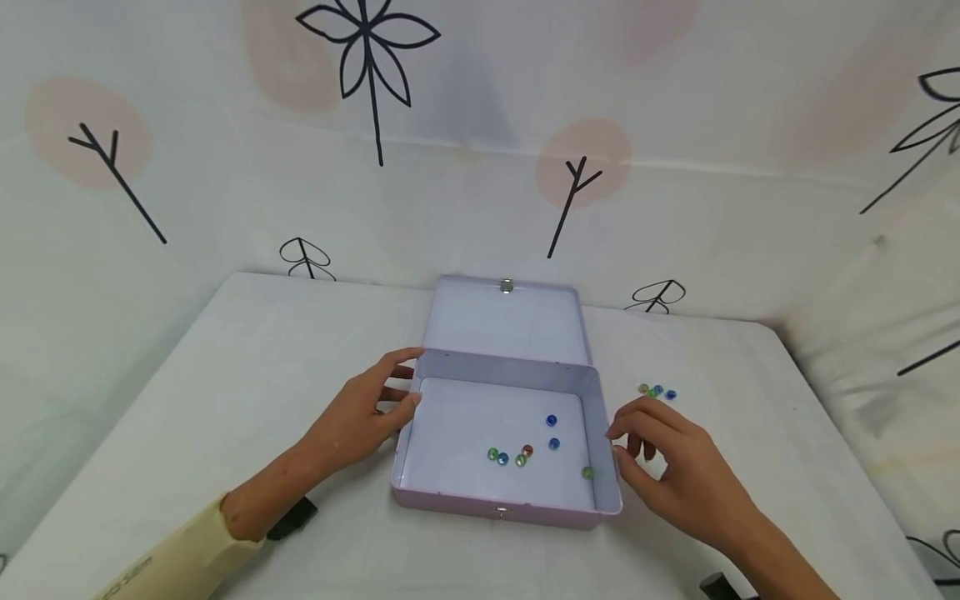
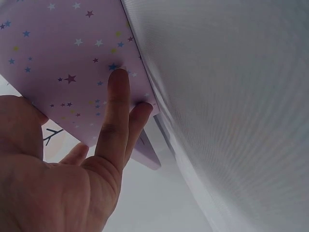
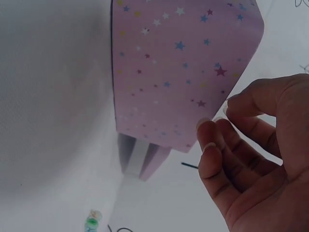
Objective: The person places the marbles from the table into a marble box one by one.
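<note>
A lilac tin box (image 1: 450,502) lies on the table with its lid (image 1: 506,321) folded back. Several glass marbles sit on its floor: blue marbles (image 1: 551,420), green marbles (image 1: 492,454) and a reddish-brown marble (image 1: 527,451). My left hand (image 1: 367,417) rests against the box's left side, its extended fingers (image 2: 116,111) touching the star-printed wall (image 2: 63,63) in the left wrist view. At the right wall my right hand (image 1: 686,475) hovers with loosely bent fingers, fingertips by the rim. In the right wrist view nothing shows between those fingers (image 3: 212,169).
Several more marbles (image 1: 671,395) lie on the white-covered table (image 1: 300,350) to the right of the box, beyond my right hand. Behind the table hangs a white patterned cloth (image 1: 465,208). A metal clasp (image 1: 507,286) tops the lid's far edge.
</note>
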Available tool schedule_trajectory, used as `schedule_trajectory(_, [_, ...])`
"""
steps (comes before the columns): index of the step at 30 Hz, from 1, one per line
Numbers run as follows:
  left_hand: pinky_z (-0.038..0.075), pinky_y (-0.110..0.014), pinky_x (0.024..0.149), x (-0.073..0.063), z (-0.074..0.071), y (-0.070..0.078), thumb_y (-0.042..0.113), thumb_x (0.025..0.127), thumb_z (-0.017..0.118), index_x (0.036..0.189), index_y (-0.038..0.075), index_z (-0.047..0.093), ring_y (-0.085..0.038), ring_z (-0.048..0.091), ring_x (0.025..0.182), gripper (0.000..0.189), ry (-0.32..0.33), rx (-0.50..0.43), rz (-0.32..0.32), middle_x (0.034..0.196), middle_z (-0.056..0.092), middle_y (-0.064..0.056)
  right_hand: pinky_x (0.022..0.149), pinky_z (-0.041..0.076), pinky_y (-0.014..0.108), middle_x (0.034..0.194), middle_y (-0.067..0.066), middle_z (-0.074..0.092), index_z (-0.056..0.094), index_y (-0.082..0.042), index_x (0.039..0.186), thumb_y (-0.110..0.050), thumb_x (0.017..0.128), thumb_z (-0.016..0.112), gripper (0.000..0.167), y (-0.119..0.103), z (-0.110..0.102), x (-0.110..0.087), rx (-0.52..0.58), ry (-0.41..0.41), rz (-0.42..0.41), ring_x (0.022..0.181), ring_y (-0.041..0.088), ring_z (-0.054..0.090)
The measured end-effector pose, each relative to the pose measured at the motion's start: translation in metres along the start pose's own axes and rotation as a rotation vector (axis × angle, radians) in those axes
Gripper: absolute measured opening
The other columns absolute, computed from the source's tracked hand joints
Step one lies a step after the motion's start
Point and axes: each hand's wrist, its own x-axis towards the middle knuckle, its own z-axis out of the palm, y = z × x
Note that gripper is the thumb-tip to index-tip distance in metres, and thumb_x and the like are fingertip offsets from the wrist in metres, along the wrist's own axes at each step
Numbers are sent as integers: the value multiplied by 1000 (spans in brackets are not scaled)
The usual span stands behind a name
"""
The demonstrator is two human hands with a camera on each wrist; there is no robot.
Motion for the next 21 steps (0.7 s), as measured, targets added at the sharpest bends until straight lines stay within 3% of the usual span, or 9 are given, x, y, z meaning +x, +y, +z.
schedule_trajectory(9, [63, -39, 93, 0, 0, -2, 27, 107, 63, 163, 36, 35, -25, 71, 120, 63, 2, 5, 1, 148, 59, -10, 66, 48, 12, 108, -14, 59, 69, -20, 103, 11, 77, 83, 43, 14, -1, 1, -24, 39, -22, 78, -1, 55])
schedule_trajectory(21, [63, -40, 93, 0, 0, -1, 27, 108, 63, 163, 36, 35, -25, 71, 120, 63, 0, 7, 3, 147, 59, -10, 59, 49, 15, 115, -5, 66, 71, -18, 111, 13, 76, 85, 49, 44, -4, 3, -46, 77, 58, 73, 2, 57])
